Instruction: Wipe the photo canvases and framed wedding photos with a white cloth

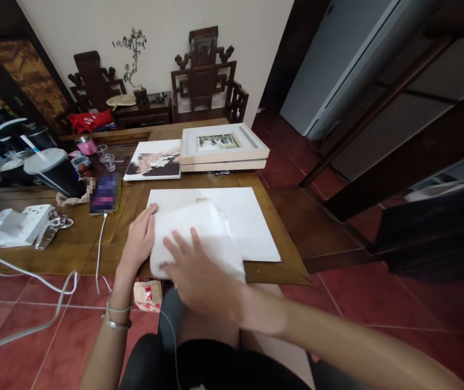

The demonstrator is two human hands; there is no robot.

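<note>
A flat white board [252, 227] lies near the table's front edge. Over its left half is a soft white sheet [211, 222], like folded cloth or packing foam; I cannot tell which. My left hand [139, 238] is at the left edge of the board and sheet, its fingers close together and gripping that side. With fingers spread, my right hand [195, 271] rests on top of the sheet, slightly blurred by motion. A small yellowish mark shows on the board just beyond the sheet.
Behind the board lie stacked picture frames [224, 143] and a photo panel [154, 160]. To the left are a phone [105, 194] on a cable, a power strip [32, 225] and a dark cup [55, 170] with a straw. A paper bag [148, 295] is below the table edge.
</note>
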